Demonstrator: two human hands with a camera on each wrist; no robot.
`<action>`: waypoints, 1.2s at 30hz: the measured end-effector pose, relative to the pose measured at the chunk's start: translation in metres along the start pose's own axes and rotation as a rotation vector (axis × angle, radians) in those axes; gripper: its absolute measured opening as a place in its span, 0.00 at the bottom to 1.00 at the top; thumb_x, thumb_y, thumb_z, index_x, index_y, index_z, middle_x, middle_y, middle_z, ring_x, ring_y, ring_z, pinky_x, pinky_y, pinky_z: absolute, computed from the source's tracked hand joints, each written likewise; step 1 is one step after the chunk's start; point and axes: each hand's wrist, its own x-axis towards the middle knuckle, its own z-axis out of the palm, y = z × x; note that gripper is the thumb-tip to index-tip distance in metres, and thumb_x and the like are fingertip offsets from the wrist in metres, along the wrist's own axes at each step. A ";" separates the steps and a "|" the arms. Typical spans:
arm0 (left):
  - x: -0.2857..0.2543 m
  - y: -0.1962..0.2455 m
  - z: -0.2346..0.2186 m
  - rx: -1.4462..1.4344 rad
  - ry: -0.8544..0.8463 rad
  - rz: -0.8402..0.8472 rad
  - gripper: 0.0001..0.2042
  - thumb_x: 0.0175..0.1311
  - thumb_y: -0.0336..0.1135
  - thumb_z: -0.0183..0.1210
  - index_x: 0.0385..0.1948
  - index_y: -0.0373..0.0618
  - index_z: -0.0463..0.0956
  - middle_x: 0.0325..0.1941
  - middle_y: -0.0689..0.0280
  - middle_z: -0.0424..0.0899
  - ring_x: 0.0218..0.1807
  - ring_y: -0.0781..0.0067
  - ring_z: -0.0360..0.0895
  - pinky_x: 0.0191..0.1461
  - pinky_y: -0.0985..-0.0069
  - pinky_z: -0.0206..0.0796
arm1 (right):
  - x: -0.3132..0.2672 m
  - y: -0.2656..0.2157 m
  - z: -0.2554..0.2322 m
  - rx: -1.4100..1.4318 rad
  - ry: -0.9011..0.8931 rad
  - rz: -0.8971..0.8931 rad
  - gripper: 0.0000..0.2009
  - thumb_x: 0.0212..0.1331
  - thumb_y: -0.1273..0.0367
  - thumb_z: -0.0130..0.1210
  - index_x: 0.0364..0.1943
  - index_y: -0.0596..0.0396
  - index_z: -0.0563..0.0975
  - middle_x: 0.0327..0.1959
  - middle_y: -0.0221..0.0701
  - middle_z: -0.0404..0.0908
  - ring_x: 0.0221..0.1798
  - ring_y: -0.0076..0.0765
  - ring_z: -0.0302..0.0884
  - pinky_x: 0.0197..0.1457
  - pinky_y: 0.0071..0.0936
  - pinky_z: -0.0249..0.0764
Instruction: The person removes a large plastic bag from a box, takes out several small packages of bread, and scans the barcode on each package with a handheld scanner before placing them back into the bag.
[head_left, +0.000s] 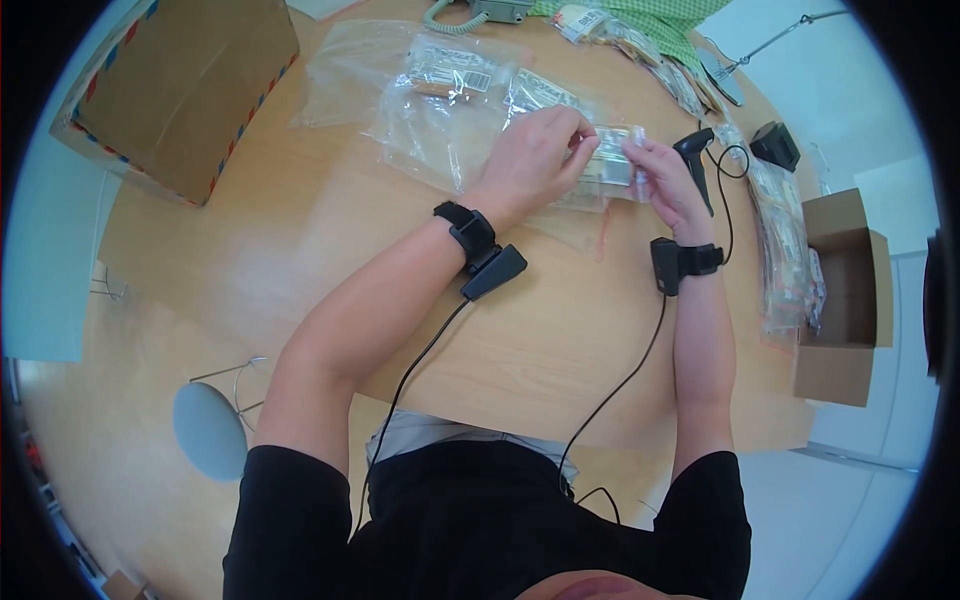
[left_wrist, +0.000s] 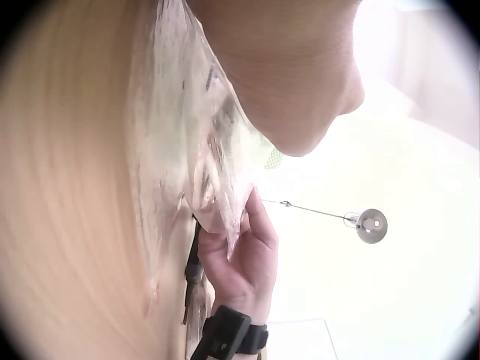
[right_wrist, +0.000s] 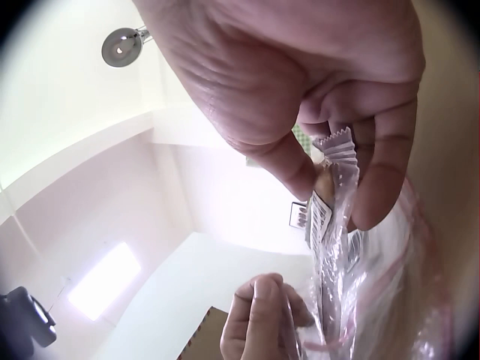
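Observation:
Over the table [head_left: 500,340], my right hand [head_left: 670,185] pinches the serrated end of a small clear-wrapped packet [right_wrist: 330,217] between thumb and fingers. A label with barcode lines shows through its film. My left hand [head_left: 540,160] is just to the left, its thumb and fingertips pinching the edge of a clear plastic bag [right_wrist: 291,330]. Crinkled film of this bag [left_wrist: 180,127] hangs below both hands in the left wrist view. Beyond the left hand, more labelled packets [head_left: 450,70] lie on a large clear bag [head_left: 340,75].
A brown box [head_left: 190,90] with striped edges stands at left. To the right are a black handheld scanner [head_left: 695,165] with its cable, a row of bagged packets [head_left: 780,240] and an open cardboard box [head_left: 850,290]. A telephone [head_left: 500,10] and green checked cloth [head_left: 660,25] are at the back.

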 end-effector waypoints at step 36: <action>-0.010 -0.009 0.008 0.054 -0.204 -0.147 0.10 0.73 0.41 0.63 0.37 0.44 0.82 0.38 0.63 0.84 0.39 0.58 0.84 0.45 0.62 0.75 | -0.002 0.016 -0.044 -0.839 0.297 -0.278 0.24 0.70 0.58 0.65 0.61 0.62 0.80 0.57 0.40 0.87 0.61 0.36 0.84 0.66 0.32 0.78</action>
